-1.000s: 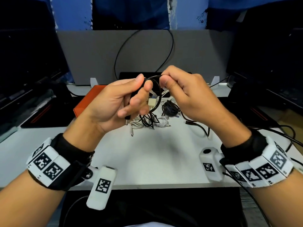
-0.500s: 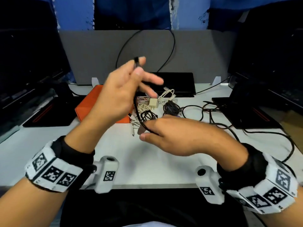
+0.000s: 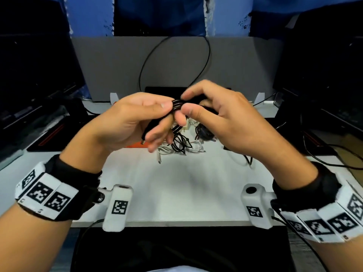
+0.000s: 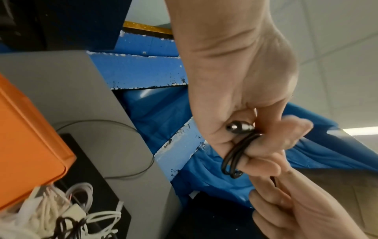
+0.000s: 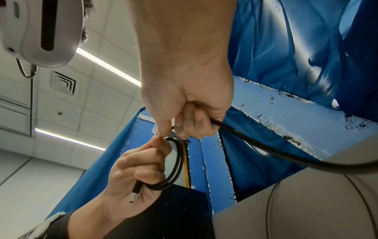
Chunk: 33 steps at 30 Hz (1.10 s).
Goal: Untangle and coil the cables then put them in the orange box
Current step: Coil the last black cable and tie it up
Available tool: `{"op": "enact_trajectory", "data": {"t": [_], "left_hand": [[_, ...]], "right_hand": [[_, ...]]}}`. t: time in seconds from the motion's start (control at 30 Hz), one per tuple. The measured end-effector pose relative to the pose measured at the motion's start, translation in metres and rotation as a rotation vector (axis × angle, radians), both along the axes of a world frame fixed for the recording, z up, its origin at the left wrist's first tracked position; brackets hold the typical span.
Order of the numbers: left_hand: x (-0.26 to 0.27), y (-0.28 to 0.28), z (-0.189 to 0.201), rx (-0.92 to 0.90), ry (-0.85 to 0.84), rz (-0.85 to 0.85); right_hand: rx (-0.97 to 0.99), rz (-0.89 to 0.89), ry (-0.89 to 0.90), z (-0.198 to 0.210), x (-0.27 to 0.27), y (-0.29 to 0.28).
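Note:
Both hands are raised above the white table (image 3: 176,189), close together. My left hand (image 3: 137,122) holds a small coil of black cable (image 3: 176,104) (image 4: 233,160) (image 5: 175,161), pinched under the thumb and wound round its fingers, with the metal plug (image 3: 143,142) (image 5: 135,191) poking out below the palm. My right hand (image 3: 220,118) pinches the same cable beside the coil; the free length (image 5: 266,148) trails from its fist. The orange box (image 4: 26,137) (image 3: 135,145) lies mostly hidden behind my left hand.
A tangle of white and black cables (image 3: 180,144) (image 4: 61,215) lies on the table beyond my hands, next to the box. A grey partition (image 3: 176,65) with a thin black wire loop stands behind. Dark monitors (image 3: 35,75) flank both sides; black cords (image 3: 334,154) trail at right.
The hands parted half a second ago, left up and right down, and have come back together. More black loops now sit on my left hand's fingers.

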<state>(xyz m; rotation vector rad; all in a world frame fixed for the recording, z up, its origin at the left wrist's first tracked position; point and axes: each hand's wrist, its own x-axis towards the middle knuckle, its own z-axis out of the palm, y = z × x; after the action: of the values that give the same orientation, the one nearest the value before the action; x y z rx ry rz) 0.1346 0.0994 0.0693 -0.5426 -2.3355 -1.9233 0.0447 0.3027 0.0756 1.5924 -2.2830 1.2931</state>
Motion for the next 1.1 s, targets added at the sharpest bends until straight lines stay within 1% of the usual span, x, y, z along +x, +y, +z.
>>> {"op": "enact_trajectory", "data": {"t": [0.07, 0.2, 0.3, 0.4, 0.47, 0.5, 0.6, 0.63, 0.7, 0.77, 0.8, 0.87, 0.93, 0.97, 1.0, 1.03, 1.1], "left_hand": [[-0.001, 0.002, -0.004, 0.115, -0.05, -0.076], [-0.005, 0.015, -0.011, 0.358, -0.147, -0.305], [-0.005, 0.025, -0.009, 0.427, -0.14, -0.293], [-0.004, 0.042, -0.007, 0.552, -0.054, -0.154], [-0.003, 0.05, -0.008, 0.661, -0.005, -0.117], [-0.004, 0.051, -0.009, 0.71, -0.022, -0.151], [-0.004, 0.044, -0.008, 0.829, -0.156, -0.36], [-0.004, 0.042, -0.007, 0.826, -0.186, -0.404], [-0.001, 0.038, -0.006, 0.753, -0.18, -0.415], [0.005, 0.036, -0.001, 0.71, -0.108, -0.367], [0.007, 0.034, 0.004, 0.736, -0.067, -0.317], [0.007, 0.03, 0.013, 0.884, 0.008, -0.192], [0.002, 0.021, 0.017, 1.024, 0.12, -0.085], [0.0, 0.017, 0.017, 1.042, 0.189, -0.048], [-0.004, 0.014, 0.017, 1.028, 0.238, 0.013], [-0.008, 0.014, 0.015, 0.969, 0.272, 0.103], [-0.016, 0.017, 0.007, 0.746, 0.307, 0.343]], "right_hand": [[-0.021, -0.01, 0.032, 0.001, 0.002, -0.001], [0.004, -0.027, 0.057, 0.002, 0.001, 0.001], [0.009, -0.042, 0.09, 0.004, 0.0, 0.004], [-0.066, -0.056, 0.114, 0.005, -0.005, 0.002], [-0.108, -0.046, 0.093, 0.005, -0.006, 0.001], [-0.12, -0.026, 0.075, 0.004, -0.007, 0.001], [-0.119, 0.065, 0.022, 0.003, -0.007, 0.003], [-0.107, 0.101, 0.007, 0.003, -0.006, 0.004], [-0.086, 0.169, -0.033, 0.004, -0.005, 0.006], [-0.062, 0.209, -0.117, 0.003, -0.007, 0.006], [-0.044, 0.213, -0.175, 0.001, -0.008, 0.006], [0.024, 0.187, -0.23, -0.004, -0.011, 0.003], [0.169, 0.108, -0.169, -0.012, -0.01, -0.003], [0.259, 0.074, -0.121, -0.018, -0.009, -0.007], [0.34, 0.067, -0.076, -0.024, -0.005, -0.011], [0.409, 0.078, -0.029, -0.03, 0.0, -0.015], [0.497, 0.099, 0.04, -0.041, 0.01, -0.025]]}}
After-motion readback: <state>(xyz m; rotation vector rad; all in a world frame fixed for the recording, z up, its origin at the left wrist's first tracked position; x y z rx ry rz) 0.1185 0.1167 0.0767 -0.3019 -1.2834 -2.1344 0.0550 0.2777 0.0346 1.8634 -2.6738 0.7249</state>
